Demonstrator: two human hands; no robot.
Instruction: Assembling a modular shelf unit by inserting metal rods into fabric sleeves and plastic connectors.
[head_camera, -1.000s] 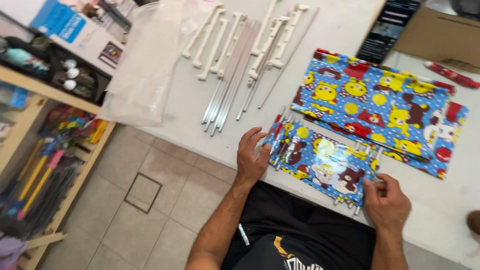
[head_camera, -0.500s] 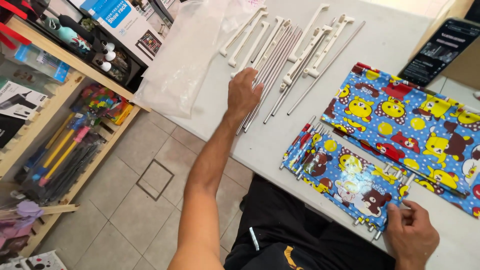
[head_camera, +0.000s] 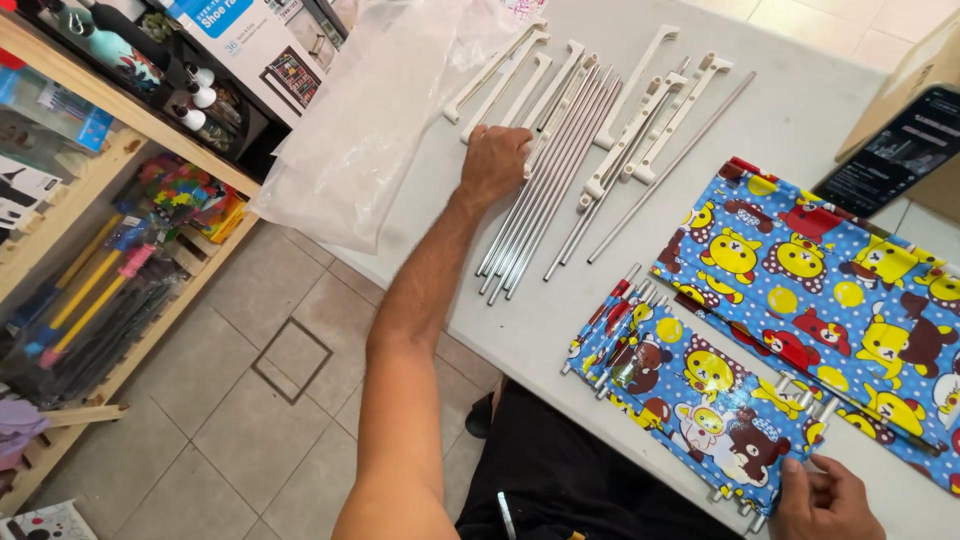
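The left arm stretches out long over the table (head_camera: 520, 330), and the left hand (head_camera: 494, 160) rests knuckles-up on the upper end of the rods (head_camera: 540, 180), a bundle of thin metal rods lying side by side on the white top; its fingers curl down onto them, though whether they actually grip a rod cannot be told. The right hand (head_camera: 826, 497) sits at the near table edge, fingers loosely bent and touching the lower corner of the folded cloth (head_camera: 690, 385), a blue cartoon-bear fabric with rods threaded through its hems. A larger sheet (head_camera: 840, 290) of the same fabric lies flat just beyond it, toward the right. White plastic brackets (head_camera: 640, 110) lie in rows beside and beyond the rods, some touching them, and one single rod (head_camera: 670, 165) lies slantwise to their right. A clear plastic bag (head_camera: 370, 120) droops over the far left table edge; what is in it cannot be made out. A dark phone (head_camera: 890, 150) lies at the right edge. To the left, a wooden shelf (head_camera: 110, 110) holds bottles above and coloured long-handled toys below. A second ago the left hand lay on the folded cloth; half a second ago it was already up at the rods, and now it has settled lower on them, while the right hand has kept its place at the cloth's corner.
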